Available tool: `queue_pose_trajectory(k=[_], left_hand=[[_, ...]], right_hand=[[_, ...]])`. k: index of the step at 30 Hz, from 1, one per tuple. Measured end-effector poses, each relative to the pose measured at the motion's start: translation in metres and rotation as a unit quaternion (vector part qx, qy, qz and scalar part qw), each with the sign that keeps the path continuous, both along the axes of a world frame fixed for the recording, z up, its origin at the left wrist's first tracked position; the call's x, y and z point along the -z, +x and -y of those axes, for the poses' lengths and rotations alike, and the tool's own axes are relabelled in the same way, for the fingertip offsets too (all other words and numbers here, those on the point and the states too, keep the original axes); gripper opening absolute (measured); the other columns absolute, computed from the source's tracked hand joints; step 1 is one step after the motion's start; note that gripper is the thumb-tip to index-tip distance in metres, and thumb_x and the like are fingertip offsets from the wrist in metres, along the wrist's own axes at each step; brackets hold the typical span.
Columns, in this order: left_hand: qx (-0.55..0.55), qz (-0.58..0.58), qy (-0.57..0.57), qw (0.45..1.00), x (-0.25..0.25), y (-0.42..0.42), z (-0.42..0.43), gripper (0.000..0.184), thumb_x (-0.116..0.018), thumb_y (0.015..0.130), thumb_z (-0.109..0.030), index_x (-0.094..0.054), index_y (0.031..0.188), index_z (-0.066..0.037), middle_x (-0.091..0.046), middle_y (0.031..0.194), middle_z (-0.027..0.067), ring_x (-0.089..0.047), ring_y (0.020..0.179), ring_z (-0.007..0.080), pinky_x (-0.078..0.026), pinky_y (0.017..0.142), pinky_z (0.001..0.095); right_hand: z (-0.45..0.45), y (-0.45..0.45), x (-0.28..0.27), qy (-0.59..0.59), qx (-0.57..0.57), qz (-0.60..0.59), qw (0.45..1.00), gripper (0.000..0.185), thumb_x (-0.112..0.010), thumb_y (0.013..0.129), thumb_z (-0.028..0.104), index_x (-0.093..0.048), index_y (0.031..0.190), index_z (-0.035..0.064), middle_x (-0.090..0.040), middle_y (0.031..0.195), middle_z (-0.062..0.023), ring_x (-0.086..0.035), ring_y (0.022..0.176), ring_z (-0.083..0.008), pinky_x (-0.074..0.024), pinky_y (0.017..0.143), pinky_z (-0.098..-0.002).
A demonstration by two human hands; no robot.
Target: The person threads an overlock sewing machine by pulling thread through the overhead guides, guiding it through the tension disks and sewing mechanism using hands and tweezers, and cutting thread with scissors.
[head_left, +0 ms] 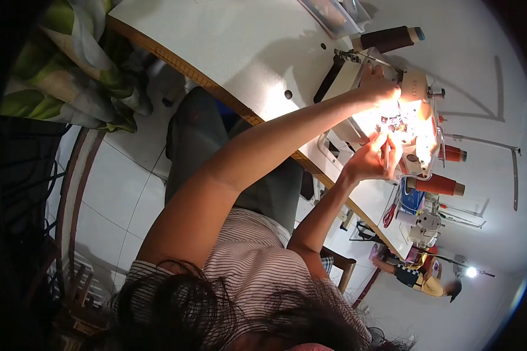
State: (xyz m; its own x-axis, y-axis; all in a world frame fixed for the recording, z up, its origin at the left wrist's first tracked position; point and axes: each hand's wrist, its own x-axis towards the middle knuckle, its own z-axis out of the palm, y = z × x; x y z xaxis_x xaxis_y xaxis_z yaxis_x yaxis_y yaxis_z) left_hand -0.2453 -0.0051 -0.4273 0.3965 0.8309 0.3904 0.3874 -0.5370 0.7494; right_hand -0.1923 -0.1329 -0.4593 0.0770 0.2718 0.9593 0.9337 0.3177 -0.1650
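Note:
A white sewing machine (414,88) stands on the table, its lit working area (399,124) washed out by glare. My left hand (379,88) reaches across the machine's near side, fingers bent against it, with some fingertips lost in the bright light. Just below it in the view, my right hand (373,159) is closed in a pinch beside the lit mechanism. Whatever lies between those fingertips is too small and overexposed to name. Both hands are close together at the machine.
A dark thread cone (386,39) and orange cones (439,185) surround the machine. Red-handled scissors (389,215) lie near the table edge (216,90). A clear plastic bin (334,16) sits at the far end. Another person (421,279) is in the background.

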Motion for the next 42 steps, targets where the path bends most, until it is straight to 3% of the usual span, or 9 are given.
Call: queue_pose_trajectory(k=[15,17,21,23,25,29,32,35,42], left_hand=[[-0.010,-0.062,0.031,0.998,-0.005,-0.013,0.005,0.019,-0.067,0.067,-0.034,-0.066,0.070,-0.015,-0.062,0.078,-0.0026,-0.044,0.093,0.0210,-0.024,0.079,0.0431],[0.048,-0.030,-0.017,0.998,-0.004,-0.015,-0.001,0.036,-0.066,0.069,-0.050,-0.071,0.083,-0.017,-0.065,0.088,0.0061,-0.039,0.104,0.0288,-0.020,0.090,0.0474],[0.076,-0.035,-0.041,0.996,-0.005,-0.022,-0.010,0.040,-0.065,0.070,-0.050,-0.070,0.084,-0.013,-0.065,0.093,0.0106,-0.042,0.112,0.0364,-0.021,0.097,0.0548],[0.012,0.015,0.057,0.998,-0.002,-0.032,0.001,0.024,-0.066,0.072,-0.030,-0.066,0.076,-0.007,-0.064,0.078,0.0086,-0.054,0.093,0.0286,-0.039,0.079,0.0485],[0.089,0.036,0.023,0.995,-0.005,-0.043,-0.006,0.029,-0.064,0.078,-0.030,-0.065,0.070,-0.002,-0.060,0.063,0.0133,-0.059,0.063,0.0250,-0.046,0.063,0.0387],[0.100,0.165,0.185,0.964,0.013,-0.044,-0.008,0.024,-0.066,0.074,-0.022,-0.060,0.064,0.000,-0.058,0.060,0.0156,-0.055,0.053,0.0268,-0.043,0.053,0.0379],[0.080,0.086,0.164,0.979,0.015,-0.048,-0.005,0.015,-0.067,0.069,-0.017,-0.062,0.067,-0.003,-0.056,0.066,0.0127,-0.053,0.065,0.0276,-0.042,0.065,0.0371],[0.113,0.090,0.126,0.981,0.015,-0.053,-0.001,0.010,-0.063,0.069,-0.014,-0.062,0.071,-0.004,-0.057,0.070,0.0102,-0.051,0.075,0.0269,-0.038,0.074,0.0366],[0.094,0.118,0.186,0.971,0.016,-0.049,-0.001,0.013,-0.058,0.074,-0.014,-0.064,0.071,-0.004,-0.061,0.070,0.0086,-0.056,0.073,0.0243,-0.042,0.075,0.0353]], right_hand=[[0.004,-0.025,-0.010,-0.030,-0.057,-0.219,0.974,0.006,-0.055,0.082,-0.008,-0.054,0.087,-0.0054,-0.060,0.076,-0.0133,-0.058,0.057,-0.0160,-0.0500,0.046,-0.0253],[0.005,-0.025,-0.010,-0.028,-0.067,-0.238,0.969,0.006,-0.055,0.082,-0.008,-0.054,0.087,-0.0060,-0.060,0.077,-0.0138,-0.058,0.057,-0.0168,-0.0507,0.046,-0.0256],[0.012,-0.025,-0.010,-0.020,-0.114,-0.298,0.948,0.010,-0.057,0.080,-0.009,-0.053,0.088,-0.0051,-0.059,0.086,-0.0160,-0.060,0.061,-0.0184,-0.0518,0.050,-0.0250],[0.015,-0.008,-0.003,0.031,-0.091,-0.236,0.967,0.004,-0.054,0.083,0.000,-0.051,0.083,-0.0031,-0.057,0.088,-0.0130,-0.055,0.078,-0.0194,-0.0477,0.070,-0.0312],[0.022,-0.005,-0.009,0.027,-0.024,-0.211,0.977,0.013,-0.049,0.083,0.010,-0.050,0.079,-0.0024,-0.051,0.086,-0.0101,-0.047,0.085,-0.0211,-0.0396,0.080,-0.0345],[0.031,-0.013,-0.025,-0.035,-0.061,-0.263,0.962,0.014,-0.045,0.085,0.009,-0.053,0.081,-0.0020,-0.050,0.080,-0.0064,-0.046,0.074,-0.0141,-0.0385,0.066,-0.0264],[0.024,-0.015,-0.030,-0.143,-0.021,-0.289,0.946,0.016,-0.048,0.087,0.006,-0.056,0.077,-0.0035,-0.041,0.056,0.0031,-0.034,0.051,-0.0063,-0.0299,0.046,-0.0234],[0.010,-0.004,-0.021,-0.176,0.007,-0.257,0.950,0.017,-0.054,0.083,0.004,-0.060,0.094,-0.0079,-0.042,0.056,0.0004,-0.037,0.051,-0.0063,-0.0311,0.046,-0.0236],[-0.001,-0.009,-0.022,-0.126,0.024,-0.164,0.978,0.013,-0.054,0.081,0.001,-0.062,0.088,-0.0066,-0.052,0.053,-0.0087,-0.045,0.048,-0.0109,-0.0362,0.047,-0.0294]])
